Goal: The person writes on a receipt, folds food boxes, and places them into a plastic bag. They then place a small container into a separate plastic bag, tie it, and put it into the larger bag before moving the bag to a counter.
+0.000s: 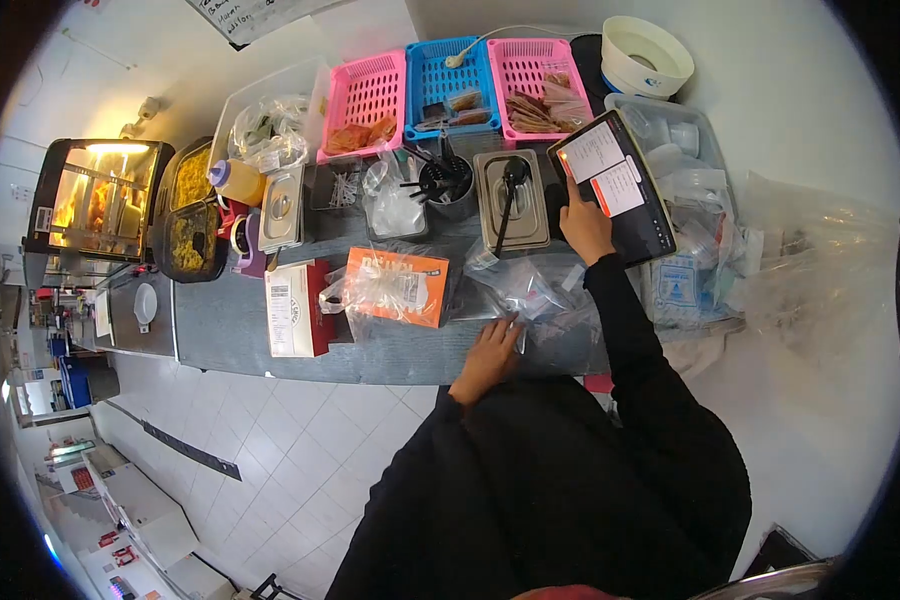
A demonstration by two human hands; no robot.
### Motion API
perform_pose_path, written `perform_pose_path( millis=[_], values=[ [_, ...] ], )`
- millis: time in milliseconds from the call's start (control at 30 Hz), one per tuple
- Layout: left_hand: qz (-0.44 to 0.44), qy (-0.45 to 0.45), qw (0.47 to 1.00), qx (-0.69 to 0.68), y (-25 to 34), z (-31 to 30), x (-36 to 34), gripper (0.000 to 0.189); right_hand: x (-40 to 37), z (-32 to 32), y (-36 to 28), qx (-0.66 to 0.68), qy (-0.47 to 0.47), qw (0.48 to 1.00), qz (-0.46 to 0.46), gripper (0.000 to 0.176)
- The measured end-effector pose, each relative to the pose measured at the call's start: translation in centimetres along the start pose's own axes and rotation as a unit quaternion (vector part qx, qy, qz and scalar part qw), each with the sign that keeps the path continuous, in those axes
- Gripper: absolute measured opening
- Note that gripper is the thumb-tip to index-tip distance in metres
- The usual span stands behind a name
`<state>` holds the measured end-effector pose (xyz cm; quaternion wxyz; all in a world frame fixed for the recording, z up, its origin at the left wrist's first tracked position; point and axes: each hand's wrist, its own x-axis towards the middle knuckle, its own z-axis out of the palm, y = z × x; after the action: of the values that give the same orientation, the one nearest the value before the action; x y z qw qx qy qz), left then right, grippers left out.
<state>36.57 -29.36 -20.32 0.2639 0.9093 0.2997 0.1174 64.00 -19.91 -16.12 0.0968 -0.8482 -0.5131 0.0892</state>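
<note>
My right hand (pixel 586 226) reaches up to a tablet (pixel 615 185) that leans at the back right of the counter. Its index finger points at the lit screen, which shows white panels with orange headers; the other fingers are curled. Near the counter's front edge, my left hand (pixel 487 352) rests beside clear plastic bags (pixel 535 290), fingers close together near a small light-coloured item too small to name. An orange box (pixel 400 287) with clear plastic over it lies left of the bags. Behind them is a steel lidded container (pixel 511 200) with a black ladle (pixel 511 190) on top.
Pink (pixel 364 100) and blue (pixel 452 85) baskets line the back. A utensil pot (pixel 456 200) stands mid-counter. Further left are a red-and-white box (pixel 295 310), food trays (pixel 192 242) and a lit display case (pixel 98 200). A bin of plastic bags (pixel 685 285) sits at right.
</note>
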Motion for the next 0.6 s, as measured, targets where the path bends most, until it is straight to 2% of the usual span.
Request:
perform_pose_path(
  millis=[200, 300, 400, 500, 600],
  values=[
    [0.074, 0.019, 0.991, 0.114, -2.2, 3.1, -1.6, 0.028, 0.5, -0.2, -0.1, 0.001, 0.004, 1.000, -0.015, 0.060],
    [0.064, 0.007, 0.994, 0.093, -2.1, 2.9, -2.6, 0.022, 0.6, -0.4, -0.2, -0.006, 0.002, 1.000, -0.025, 0.061],
    [-0.023, -0.157, 0.987, -0.008, -1.2, 0.8, -3.4, 0.020, 0.6, -0.5, -0.7, -0.016, -0.003, 1.000, -0.026, 0.062],
    [-0.181, -0.248, 0.952, 0.013, 0.6, -2.7, -1.7, 0.016, 0.9, -0.3, -0.9, -0.010, -0.006, 1.000, -0.023, 0.062],
    [-0.209, -0.040, 0.974, 0.072, -1.4, -1.0, -1.4, 0.021, 1.0, 0.2, -0.8, -0.010, -0.005, 1.000, -0.010, 0.061]
  ],
)
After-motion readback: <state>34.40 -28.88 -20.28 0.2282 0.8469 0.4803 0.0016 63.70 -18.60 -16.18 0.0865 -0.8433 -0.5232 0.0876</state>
